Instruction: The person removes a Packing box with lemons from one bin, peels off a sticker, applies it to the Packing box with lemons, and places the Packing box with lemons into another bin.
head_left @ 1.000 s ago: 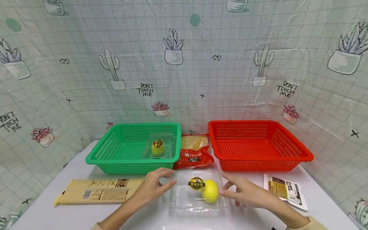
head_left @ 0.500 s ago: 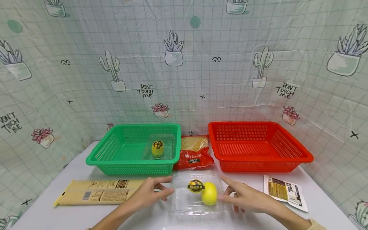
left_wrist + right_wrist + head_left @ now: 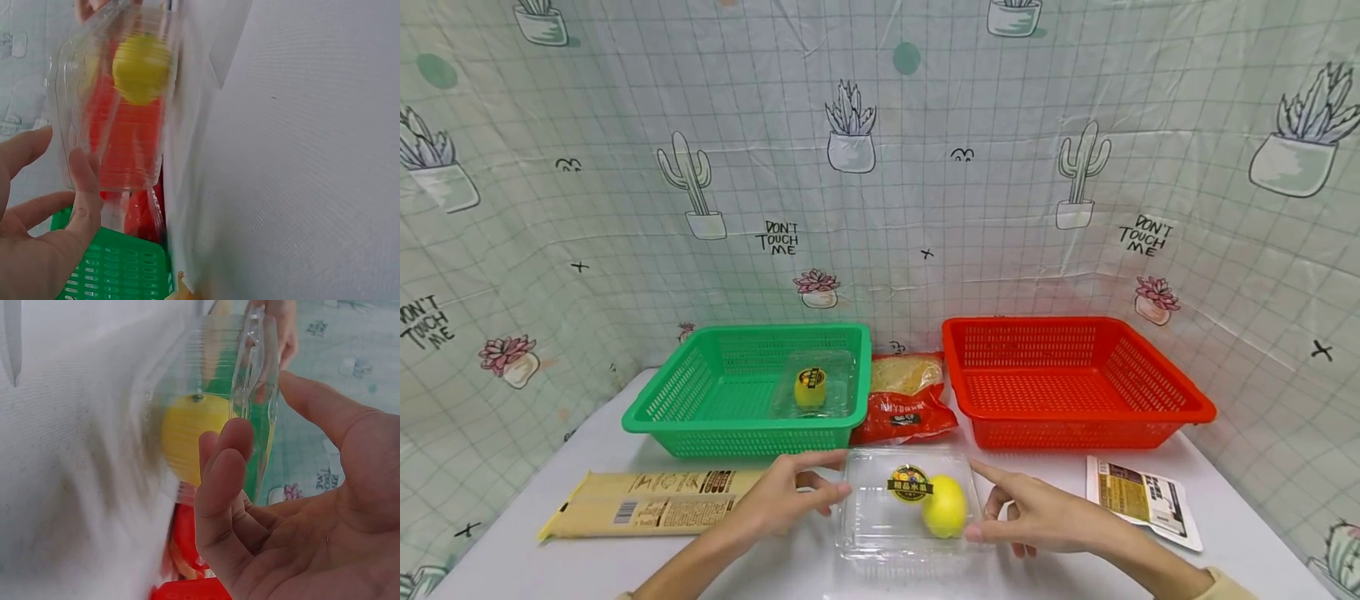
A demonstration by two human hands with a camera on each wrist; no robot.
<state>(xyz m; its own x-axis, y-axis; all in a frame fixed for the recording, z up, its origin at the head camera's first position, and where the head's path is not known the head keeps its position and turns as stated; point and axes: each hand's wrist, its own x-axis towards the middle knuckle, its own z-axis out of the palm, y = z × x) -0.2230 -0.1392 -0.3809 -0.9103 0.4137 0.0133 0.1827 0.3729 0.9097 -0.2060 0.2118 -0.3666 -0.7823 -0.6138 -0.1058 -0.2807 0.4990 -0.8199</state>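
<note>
A clear plastic fruit box (image 3: pixel 880 521) with a yellow lemon-like fruit (image 3: pixel 945 508) inside and a dark label on its lid is between my two hands in the head view. My left hand (image 3: pixel 782 496) holds its left side, index finger towards the far corner and thumb (image 3: pixel 84 169) on the side wall. Opposite it, my right hand (image 3: pixel 1037 512) holds the right side with thumb and index finger spread along it; the other fingers (image 3: pixel 228 462) are curled in. Whether the box is clear of the table cannot be seen surely.
Behind the box stand a green basket (image 3: pixel 745 437) with a similar fruit box (image 3: pixel 782 400) inside and a red basket (image 3: pixel 1075 433). A red food bag (image 3: pixel 906 421) lies between them. A long beige noodle packet (image 3: pixel 647 504) is at left, a white-edged pouch (image 3: pixel 1150 504) at right.
My hands have come in against the sides of the fruit box. The box has shifted slightly left and nearer to me. The baskets and packets have stayed put.
</note>
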